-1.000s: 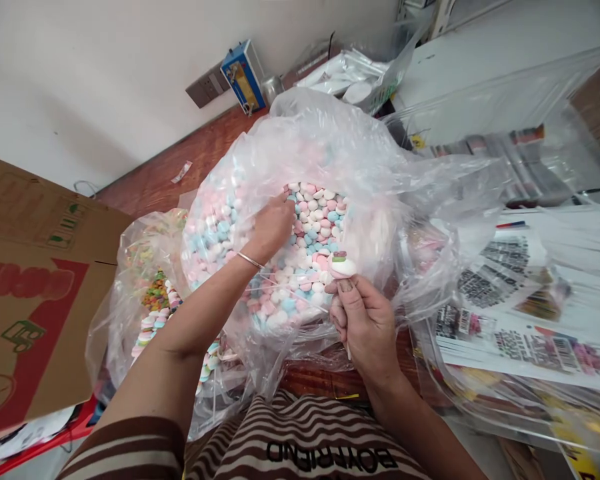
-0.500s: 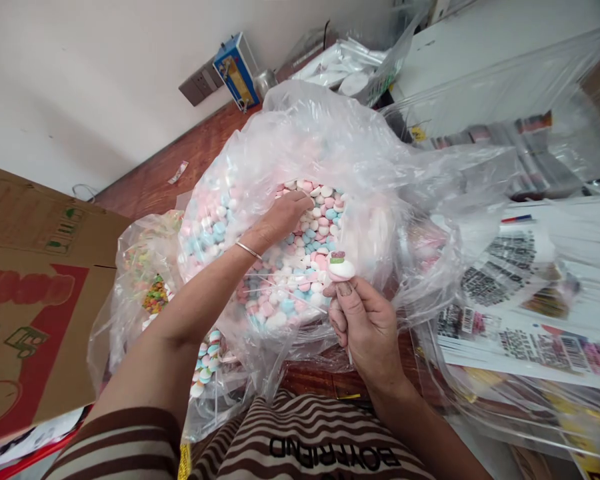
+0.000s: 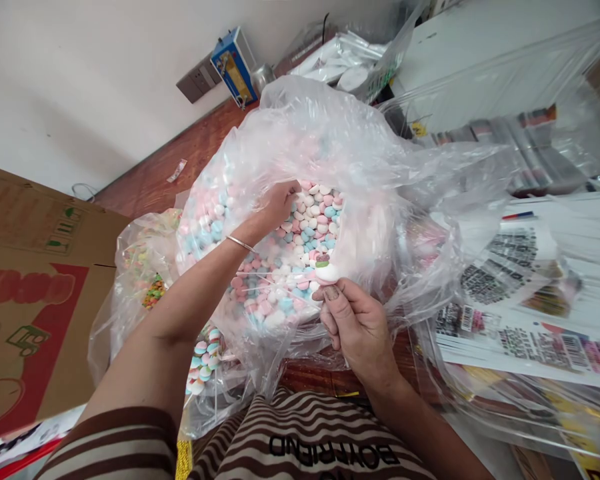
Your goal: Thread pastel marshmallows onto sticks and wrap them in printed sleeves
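A large clear plastic bag (image 3: 325, 110) lies open before me, full of pink, white and pale blue round marshmallows (image 3: 313, 220). My left hand (image 3: 280, 202), a thin bangle on its wrist, reaches into the bag's mouth. Its fingers are curled in at the marshmallows, and whatever they hold is hidden. Over the bag's near right side, my right hand (image 3: 357, 320) pinches a candy stick (image 3: 327, 271) between thumb and fingers. White and pink, green and dark reddish pieces show at its top; the thin stick runs down behind the hand.
Left of the bag stand a printed cardboard box (image 3: 25, 287) and a bag of small multicoloured candies (image 3: 155, 291). Striped candies (image 3: 205, 357) lie nearer me. Printed labels and packaging (image 3: 540, 340) cover the right side. A blue device (image 3: 235, 67) stands against the wall.
My left hand has shifted left and slightly up among the marshmallows, its fingers more curled. My right hand has moved a little left with the candy stick.
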Motion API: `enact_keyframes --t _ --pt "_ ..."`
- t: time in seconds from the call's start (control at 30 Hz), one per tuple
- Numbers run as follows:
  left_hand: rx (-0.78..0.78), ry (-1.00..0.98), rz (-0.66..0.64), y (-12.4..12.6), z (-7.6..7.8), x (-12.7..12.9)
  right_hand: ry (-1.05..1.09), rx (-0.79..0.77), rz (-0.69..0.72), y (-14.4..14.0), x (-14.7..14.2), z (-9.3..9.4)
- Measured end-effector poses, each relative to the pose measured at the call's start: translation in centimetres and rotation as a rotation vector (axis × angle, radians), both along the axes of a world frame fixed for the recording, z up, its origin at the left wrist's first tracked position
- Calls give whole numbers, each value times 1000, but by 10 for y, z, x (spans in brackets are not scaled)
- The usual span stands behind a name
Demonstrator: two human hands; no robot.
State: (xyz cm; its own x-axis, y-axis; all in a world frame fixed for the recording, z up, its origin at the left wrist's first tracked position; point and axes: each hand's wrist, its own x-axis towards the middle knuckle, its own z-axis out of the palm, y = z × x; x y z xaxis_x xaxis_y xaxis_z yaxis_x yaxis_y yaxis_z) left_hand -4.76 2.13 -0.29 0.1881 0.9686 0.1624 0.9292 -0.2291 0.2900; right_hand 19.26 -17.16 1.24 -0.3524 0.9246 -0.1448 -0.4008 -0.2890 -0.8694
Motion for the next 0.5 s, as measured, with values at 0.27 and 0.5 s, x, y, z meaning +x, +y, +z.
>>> enact_keyframes --t 0.27,0.5 --pt "100 -18 24 3 5 -3 -17 35 31 0 -1 -1" --pt "-29 143 -202 -6 11 4 -23 36 55 -1 -1 0"
